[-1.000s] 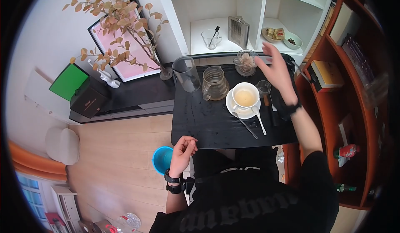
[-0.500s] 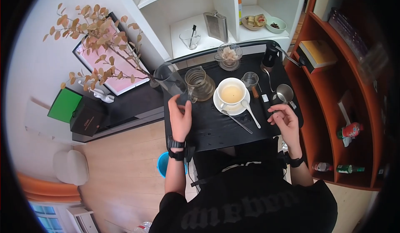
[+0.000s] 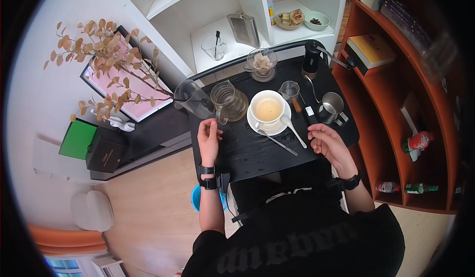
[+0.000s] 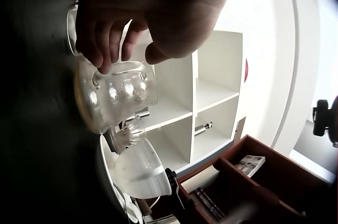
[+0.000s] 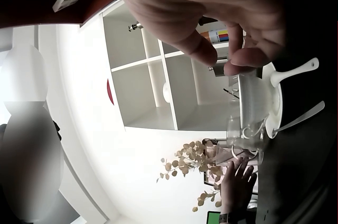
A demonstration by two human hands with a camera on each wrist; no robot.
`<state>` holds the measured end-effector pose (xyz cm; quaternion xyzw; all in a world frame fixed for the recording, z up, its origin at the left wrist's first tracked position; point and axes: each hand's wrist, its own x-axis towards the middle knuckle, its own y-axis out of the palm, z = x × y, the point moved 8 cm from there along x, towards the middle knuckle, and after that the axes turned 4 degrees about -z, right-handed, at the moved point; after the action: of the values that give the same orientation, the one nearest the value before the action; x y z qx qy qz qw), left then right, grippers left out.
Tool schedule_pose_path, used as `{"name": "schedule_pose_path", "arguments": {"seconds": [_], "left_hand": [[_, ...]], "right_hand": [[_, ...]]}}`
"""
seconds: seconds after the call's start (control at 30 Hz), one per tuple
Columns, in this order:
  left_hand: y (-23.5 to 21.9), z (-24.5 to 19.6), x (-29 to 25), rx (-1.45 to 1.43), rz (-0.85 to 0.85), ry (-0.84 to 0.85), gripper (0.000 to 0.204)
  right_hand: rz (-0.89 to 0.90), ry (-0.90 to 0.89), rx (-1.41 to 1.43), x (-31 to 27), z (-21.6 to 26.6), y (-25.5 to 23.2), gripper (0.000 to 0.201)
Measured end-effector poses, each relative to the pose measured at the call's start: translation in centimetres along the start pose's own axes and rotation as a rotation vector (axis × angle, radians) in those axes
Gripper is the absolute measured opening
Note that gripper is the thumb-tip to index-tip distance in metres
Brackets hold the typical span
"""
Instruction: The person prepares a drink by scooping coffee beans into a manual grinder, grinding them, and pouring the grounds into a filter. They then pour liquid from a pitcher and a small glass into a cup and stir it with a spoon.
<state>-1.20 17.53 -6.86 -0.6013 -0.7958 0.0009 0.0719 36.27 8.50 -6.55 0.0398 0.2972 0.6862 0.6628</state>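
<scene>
The glass carafe point(image 3: 232, 106) stands upright on the black table point(image 3: 237, 155), near its left edge and towards the far side, with its handle point(image 3: 221, 118) turned to the near left. It looks thin-walled and stiff, so probably fairly light but fragile, and slick if damp; whether any liquid lies in it is hard to tell. The handle seems the safest hold, with the thumb on one side and the fingers through the loop, rather than a squeeze on the ribbed body or the rim. The left hand point(image 3: 210, 141) is right at that handle, its fingers loose and a little apart, clamped on nothing; whether a fingertip touches the glass cannot be told. Just beside the carafe, at the far left corner, is a tall clear glass point(image 3: 194, 100), another breakable wall to keep from knocking. To the carafe's right, a white cup point(image 3: 265, 94) of pale liquid point(image 3: 268, 109) sits on a saucer point(image 3: 274, 130) with a white spoon point(image 3: 296, 133). A glass dripper point(image 3: 261, 68) with a paper filter point(image 3: 262, 60) stands at the far edge, and a black grinder point(image 3: 311, 58) near the far right corner. The right hand point(image 3: 329, 143) hovers by the near right corner, fingers loosely bent and holding nothing, with a metal mug point(image 3: 330, 106) beyond it by the right edge.
</scene>
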Motion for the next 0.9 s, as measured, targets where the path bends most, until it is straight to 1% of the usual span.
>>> {"name": "schedule_pose_path", "arguments": {"seconds": [0.03,0.13,0.23,0.33,0.37,0.47,0.53,0.6,0.63,0.73,0.83,0.9], "left_hand": [[-0.4,0.1,-0.6,-0.015,-0.005,-0.014,0.019],[-1.8,0.5,-2.9,-0.062,-0.004,-0.057,0.017],[-2.6,-0.1,-5.5,-0.115,0.006,-0.102,0.016],[-3.2,-0.7,-7.7,-0.125,0.057,-0.090,0.016],[-3.3,-1.0,-8.4,-0.130,0.057,-0.105,0.017],[-3.7,-1.7,-10.2,-0.129,0.066,-0.108,0.017],[-4.2,-2.1,-11.2,-0.126,0.049,-0.125,0.017],[-4.5,-2.3,-12.1,-0.133,0.035,-0.139,0.017],[-4.7,-2.2,-12.3,-0.139,0.025,-0.147,0.017],[-4.9,-1.6,-12.8,-0.160,0.032,-0.174,0.018],[-5.0,-1.2,-12.8,-0.154,0.040,-0.183,0.018],[-4.8,-1.4,-12.6,-0.154,0.043,-0.170,0.018]], "right_hand": [[-0.010,-0.013,0.003,-0.1,0.3,0.1,0.019],[-0.014,-0.024,0.023,0.0,0.3,-0.3,0.021],[-0.094,0.027,0.065,0.9,-0.3,-0.7,0.028],[-0.152,0.034,0.080,2.3,0.1,-0.4,0.033],[-0.136,0.030,0.083,3.2,-0.1,-0.6,0.037],[-0.156,-0.031,0.021,4.2,0.5,0.3,0.040],[-0.196,-0.091,-0.129,4.1,0.7,0.7,0.043],[-0.204,-0.150,-0.245,4.3,0.1,0.5,0.043],[-0.194,-0.131,-0.262,4.5,-0.4,0.4,0.044],[-0.184,-0.062,-0.189,5.0,-1.0,0.0,0.048],[-0.169,-0.049,-0.128,5.6,-0.3,0.8,0.050],[-0.176,-0.064,-0.169,6.2,-0.1,1.1,0.051]]}}
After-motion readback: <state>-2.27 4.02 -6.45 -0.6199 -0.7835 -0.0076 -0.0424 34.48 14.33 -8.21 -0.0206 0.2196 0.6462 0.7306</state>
